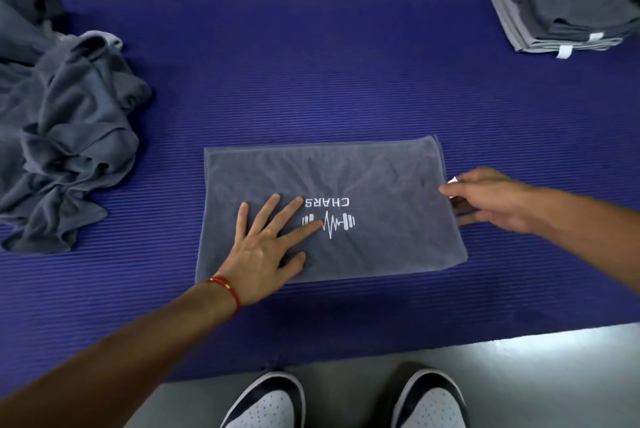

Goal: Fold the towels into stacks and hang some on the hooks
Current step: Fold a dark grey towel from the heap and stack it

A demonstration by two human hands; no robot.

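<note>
Where the left hand (261, 254) lies flat, fingers spread and straight, it presses the near-left part of a folded grey towel (381, 185); its fingertips reach the printed logo. The wrist carries a red cord bracelet (227, 287).

Right hand (491, 197): at the towel's right edge, thumb and forefinger pinched on a small white tag (453, 180) that sticks out from that edge; the remaining fingers curl beneath, over the hem.

Folded grey towel: one rectangle, lying flat on the middle of a ribbed blue mat (311, 74), long side across the view. Print in white, upside down to the wearer: the word "CHARS" (328, 202) above a dumbbell-and-pulse-line emblem (334, 222).

Mat: spread on a pale grey floor (519, 375), bearing all the cloth listed here.

Heap of unfolded grey towels (65, 126): crumpled, on the mat's left end, well apart from the folded towel; part of it runs past the left border.

Stack of folded grey towels (568, 18): at the far right corner of the mat, edges aligned toward the near-left, two white tags (563, 50) showing on its near side; any writing on them is too small to read.

Shoes (266, 403): two white perforated toes with dark trim, on the floor at the mat's near edge.
</note>
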